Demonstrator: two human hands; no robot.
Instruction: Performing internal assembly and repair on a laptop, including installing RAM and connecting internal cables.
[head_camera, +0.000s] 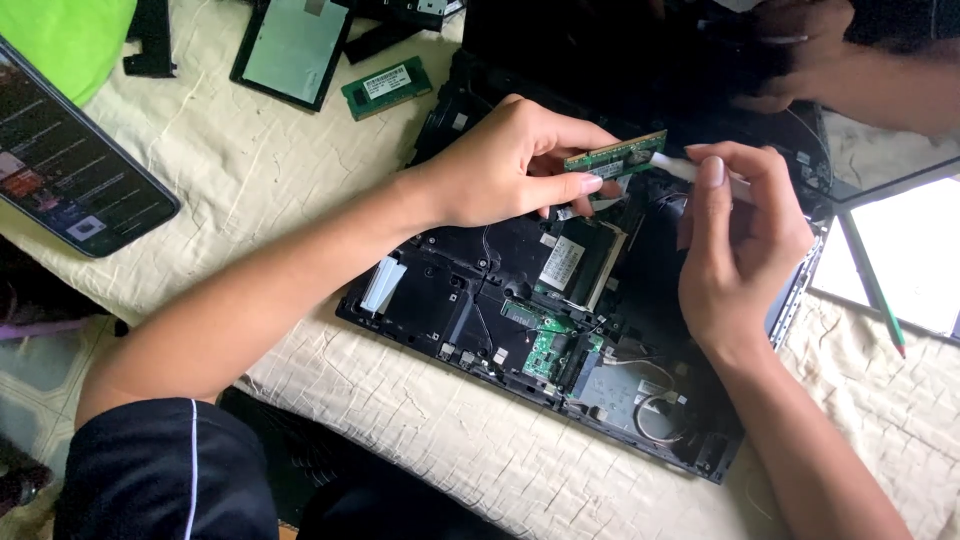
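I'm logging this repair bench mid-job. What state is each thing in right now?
Laptop: upside down, bottom cover off, boards exposed.
Memory module: out of its slot, pinched in the left hand.
White eraser: held in the right hand, touching the module's edge.
Second memory module: lying loose on the cloth.
Phone: screen lit.
Pencil: lying unused.

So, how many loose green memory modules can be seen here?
2. One memory module is pinched in the left hand above the opened laptop; a second module lies on the cloth near the top. Others may be hidden.
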